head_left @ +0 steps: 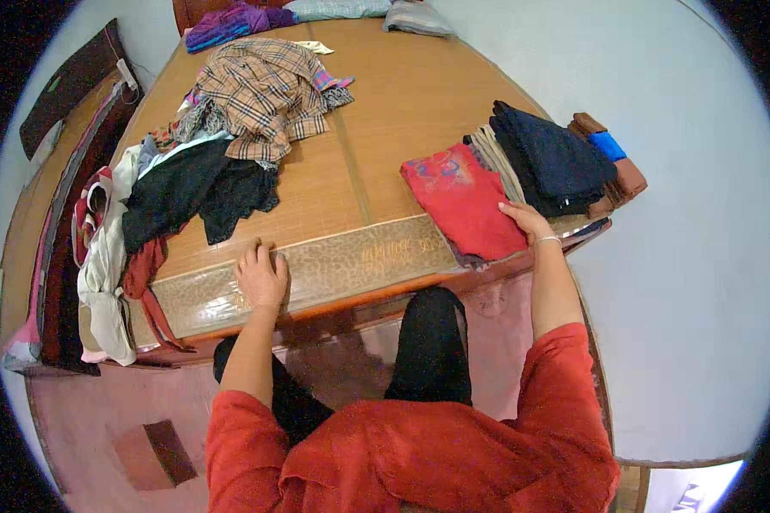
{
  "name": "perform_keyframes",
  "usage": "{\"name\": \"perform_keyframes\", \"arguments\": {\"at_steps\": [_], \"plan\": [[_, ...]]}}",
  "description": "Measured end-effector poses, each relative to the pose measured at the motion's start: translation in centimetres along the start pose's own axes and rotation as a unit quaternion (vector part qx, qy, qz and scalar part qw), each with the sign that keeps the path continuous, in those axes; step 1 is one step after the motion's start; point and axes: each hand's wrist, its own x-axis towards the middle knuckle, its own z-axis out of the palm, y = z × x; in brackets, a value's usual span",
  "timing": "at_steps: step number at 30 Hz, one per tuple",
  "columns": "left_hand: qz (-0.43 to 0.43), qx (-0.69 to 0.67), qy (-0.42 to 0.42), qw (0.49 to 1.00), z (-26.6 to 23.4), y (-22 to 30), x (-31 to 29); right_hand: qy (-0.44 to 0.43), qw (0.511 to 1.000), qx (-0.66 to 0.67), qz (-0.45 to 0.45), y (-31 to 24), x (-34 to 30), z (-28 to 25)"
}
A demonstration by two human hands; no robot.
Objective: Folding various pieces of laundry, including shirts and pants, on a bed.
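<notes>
- My right grip (530, 222) rests on the right edge of a red folded cloth garment with blue print (464, 201); whether it pinches, I cannot tell.
- That garment lies mostly left of this grip, on the tan-topped bed (393, 111).
- Just beyond it: dark folded cloth stack (547, 158).
- My left grip (262, 274), released, lies on the shiny patterned border (334, 263).
- Ahead-left of it: a crumpled black garment (175, 195), then a beige plaid shirt (261, 85).

Left hand (263, 274) palm down, fingers pointing forward; right hand (530, 222) farther forward, fingers angled left; left forearm (259, 352), right forearm (555, 286) bare.
</notes>
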Motion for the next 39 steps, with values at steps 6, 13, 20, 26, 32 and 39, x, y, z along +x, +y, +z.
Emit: {"name": "perform_keyframes", "arguments": {"at_steps": [6, 13, 20, 26, 32, 39], "plan": [[-0.019, 0.004, -0.026, 0.999, -0.3, 0.3, 0.1, -0.078, 0.988, 0.075, -0.110, -2.7, -2.9, 0.6], [0.011, 0.008, 0.008, 1.000, 0.0, 0.0, 0.1, -0.087, 0.990, -0.073, -0.089, -3.0, -2.4, -0.3], [-0.009, 0.001, -0.004, 1.000, 0.1, 0.0, 0.0, 0.125, 0.841, -0.518, -0.093, -1.7, -1.3, -0.1], [0.000, 0.013, 0.001, 1.000, -0.1, 0.2, 0.1, 0.202, 0.750, -0.450, -0.441, -2.4, -1.5, 7.9], [-0.006, 0.011, 0.004, 1.000, -0.3, 0.2, 0.2, 0.173, 0.748, -0.500, -0.400, -0.2, -0.9, 14.6], [-0.018, 0.005, -0.014, 1.000, -0.1, 0.0, 0.1, 0.058, 0.943, -0.170, -0.279, -0.6, 2.2, 12.2]]}}
